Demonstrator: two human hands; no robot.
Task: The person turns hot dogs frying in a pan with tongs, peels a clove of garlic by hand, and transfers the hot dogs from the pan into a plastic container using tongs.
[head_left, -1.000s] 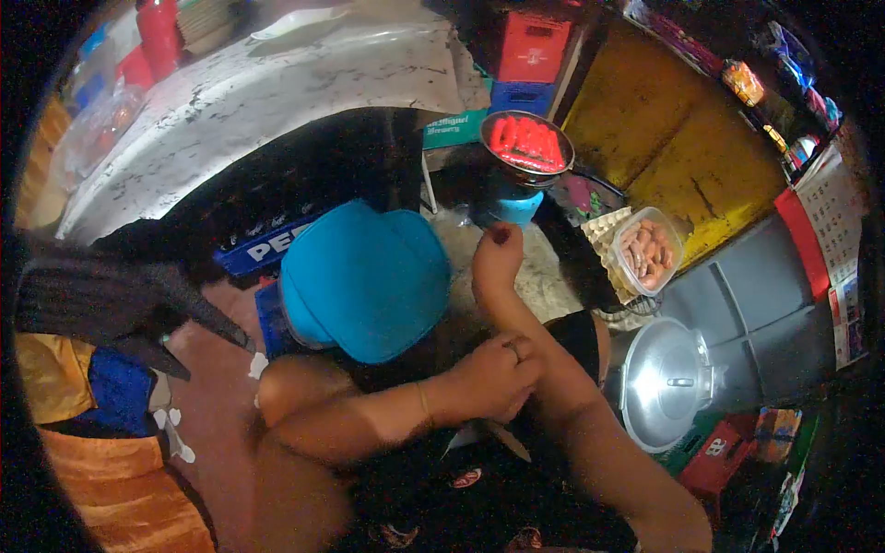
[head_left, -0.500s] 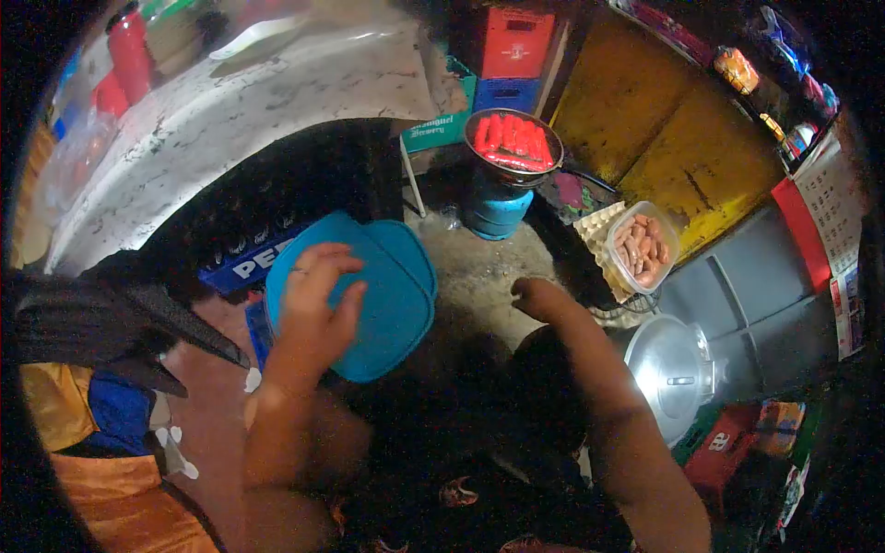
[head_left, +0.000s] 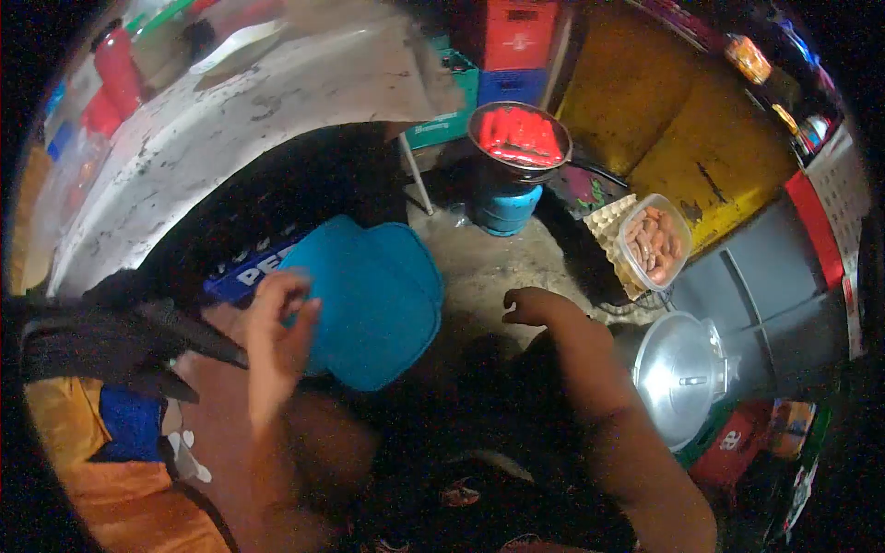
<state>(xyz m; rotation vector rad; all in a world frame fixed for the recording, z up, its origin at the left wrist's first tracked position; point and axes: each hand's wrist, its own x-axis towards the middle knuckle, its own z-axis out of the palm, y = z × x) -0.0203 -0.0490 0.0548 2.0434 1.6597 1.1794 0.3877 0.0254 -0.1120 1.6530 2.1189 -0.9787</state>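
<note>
My left hand [head_left: 284, 318], a little blurred, is at the left edge of a blue lid-like cover [head_left: 373, 300], its fingers curved and apart with nothing seen between them. Whether it touches the cover I cannot tell. My right hand [head_left: 535, 306] hangs over the floor [head_left: 470, 267], fingers bent and partly apart, holding nothing visible. Beyond it, a pan [head_left: 521, 170] full of bright red sausages [head_left: 519, 135] sits above a small blue gas tank [head_left: 507, 212]. To the right, a clear tub of brownish sausages [head_left: 654, 244] rests on egg trays [head_left: 608, 221].
A lidded metal pot [head_left: 679, 380] stands at the right, near a red crate [head_left: 728, 447]. A marbled table [head_left: 304, 88] curves across the upper left. A dark chair [head_left: 111, 341] is at the left. Red [head_left: 519, 37] and blue crates [head_left: 510, 86] are stacked behind the pan.
My hands were together over my right forearm and have since separated. The left moved over to the blue cover, then slightly left and down. The right dropped lower. The view has shifted slightly.
</note>
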